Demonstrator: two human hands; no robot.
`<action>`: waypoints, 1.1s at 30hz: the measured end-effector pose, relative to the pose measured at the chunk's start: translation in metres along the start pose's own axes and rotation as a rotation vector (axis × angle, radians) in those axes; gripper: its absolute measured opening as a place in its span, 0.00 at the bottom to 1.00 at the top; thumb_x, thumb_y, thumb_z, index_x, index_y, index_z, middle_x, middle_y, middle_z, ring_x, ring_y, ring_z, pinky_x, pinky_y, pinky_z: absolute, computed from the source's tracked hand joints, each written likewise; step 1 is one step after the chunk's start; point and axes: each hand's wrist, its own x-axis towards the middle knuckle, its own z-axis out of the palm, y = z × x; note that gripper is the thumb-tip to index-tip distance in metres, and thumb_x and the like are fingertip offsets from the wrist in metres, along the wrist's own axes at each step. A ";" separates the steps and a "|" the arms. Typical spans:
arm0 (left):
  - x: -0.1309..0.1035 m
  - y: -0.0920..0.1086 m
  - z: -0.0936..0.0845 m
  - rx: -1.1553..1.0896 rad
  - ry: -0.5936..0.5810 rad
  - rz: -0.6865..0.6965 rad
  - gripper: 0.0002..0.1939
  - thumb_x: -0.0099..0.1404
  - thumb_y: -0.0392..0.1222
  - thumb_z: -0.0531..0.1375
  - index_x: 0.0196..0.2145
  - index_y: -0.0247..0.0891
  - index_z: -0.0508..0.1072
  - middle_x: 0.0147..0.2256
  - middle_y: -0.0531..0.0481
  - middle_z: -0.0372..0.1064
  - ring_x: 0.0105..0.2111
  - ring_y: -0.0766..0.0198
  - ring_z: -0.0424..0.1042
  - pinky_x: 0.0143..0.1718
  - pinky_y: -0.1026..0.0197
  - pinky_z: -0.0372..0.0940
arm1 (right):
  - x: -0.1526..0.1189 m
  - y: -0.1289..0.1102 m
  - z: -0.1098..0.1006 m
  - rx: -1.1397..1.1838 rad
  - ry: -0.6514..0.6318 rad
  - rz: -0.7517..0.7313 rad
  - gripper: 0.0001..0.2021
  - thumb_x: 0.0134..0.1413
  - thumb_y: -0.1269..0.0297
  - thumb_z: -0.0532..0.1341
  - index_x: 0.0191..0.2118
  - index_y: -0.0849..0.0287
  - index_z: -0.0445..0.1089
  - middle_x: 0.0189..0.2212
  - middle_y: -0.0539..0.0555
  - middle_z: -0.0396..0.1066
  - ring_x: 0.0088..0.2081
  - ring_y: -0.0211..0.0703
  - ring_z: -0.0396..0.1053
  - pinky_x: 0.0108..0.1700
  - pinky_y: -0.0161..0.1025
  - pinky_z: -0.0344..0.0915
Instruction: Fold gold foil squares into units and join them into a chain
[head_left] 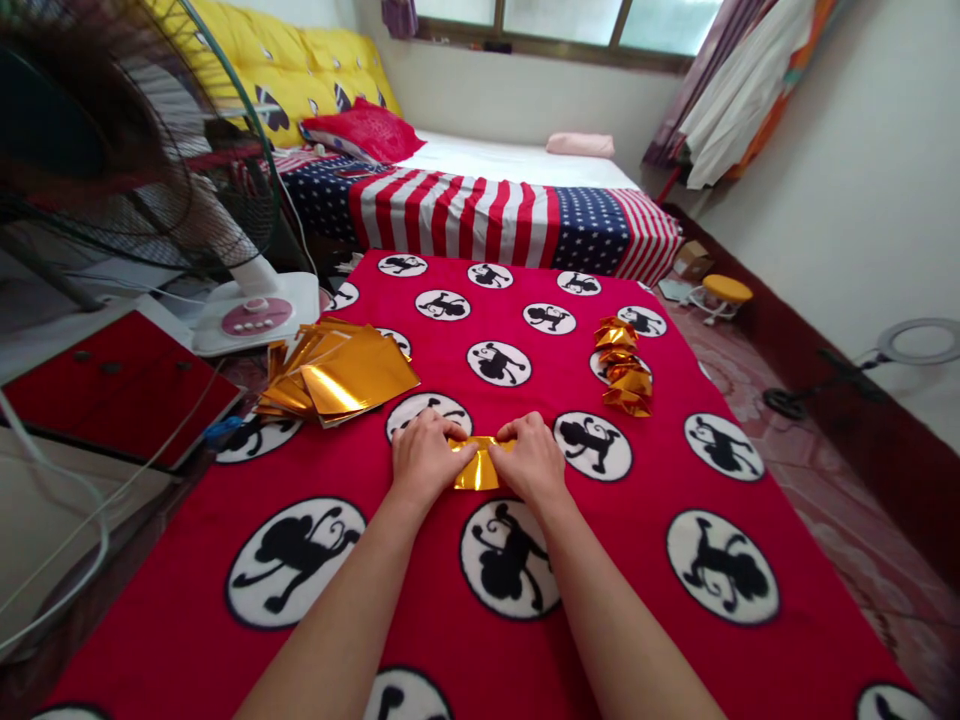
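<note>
Between my two hands lies a small folded piece of shiny gold paper (478, 468) on the red cloth with monkey prints. My left hand (429, 455) closes on its left end, thumb at the near side and fingers behind. On the right end my right hand (534, 458) grips it in the same way. Parts of the paper are hidden under the fingers. To the left is a loose pile of flat gold paper sheets (360, 375). Several folded gold paper pieces (628, 385) stand in a row at the right.
An electric fan (255, 310) stands at the left, beside a red-topped cabinet (112, 380) with loose cables. A bed with a striped and starred cover (480, 215) is at the back. A yellow stool (726, 289) and a ring light (919, 342) are on the right.
</note>
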 end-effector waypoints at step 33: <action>0.009 -0.019 -0.005 -0.093 -0.151 0.072 0.14 0.59 0.35 0.57 0.37 0.49 0.81 0.42 0.52 0.72 0.45 0.59 0.71 0.44 0.60 0.65 | 0.010 0.027 -0.004 0.171 -0.093 -0.113 0.16 0.50 0.79 0.55 0.35 0.55 0.77 0.39 0.51 0.70 0.42 0.39 0.70 0.46 0.34 0.62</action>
